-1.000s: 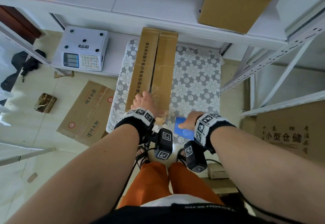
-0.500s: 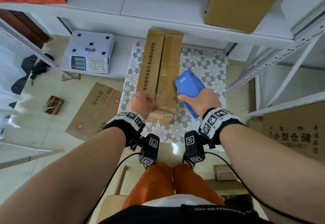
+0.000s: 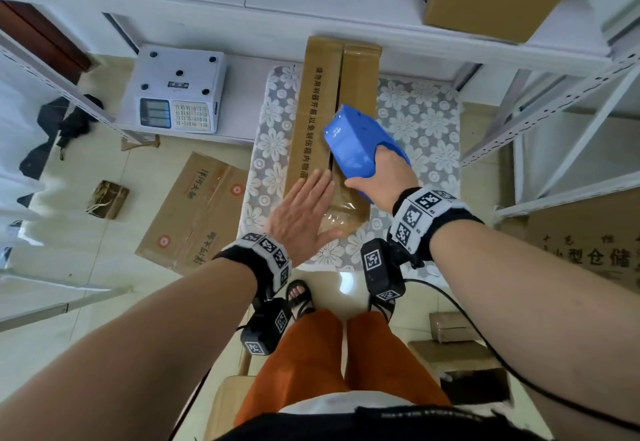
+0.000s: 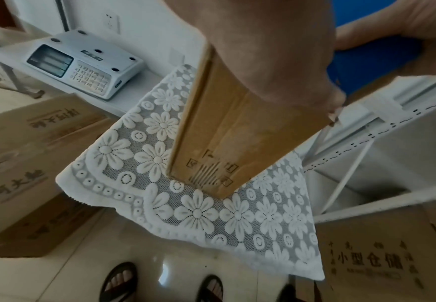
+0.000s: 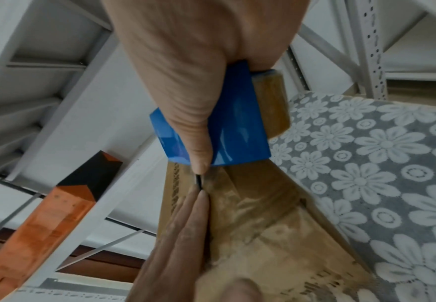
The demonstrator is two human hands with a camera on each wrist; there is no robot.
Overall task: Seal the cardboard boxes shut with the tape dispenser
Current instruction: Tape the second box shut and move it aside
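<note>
- My left hand [image 3: 302, 213] lies flat on the near end of the cardboard box [image 3: 323, 101], fingers straight and together beside the centre seam [image 3: 338, 94], gripping nothing, just pressing the left flap down.
- Under and beside that palm, clear tape [image 3: 337, 217] already covers the near end of the box and looks wrinkled where it folds over the edge.
- My right hand [image 3: 379, 177] is wrapped around the blue tape dispenser [image 3: 355, 144], thumb along its side, its nose over the seam just ahead of my left fingertips.
- The box is long and narrow, lying on a lace cloth [image 3: 420, 122] with its far end under a white shelf [image 3: 277, 21].
- Risks as I judge them: the flaps show a dark gap, so if my left hand eases off, the tape may bridge it crookedly; drifting off the seam would leave one flap loose.
- The shelf may block the dispenser before the far end.
</note>
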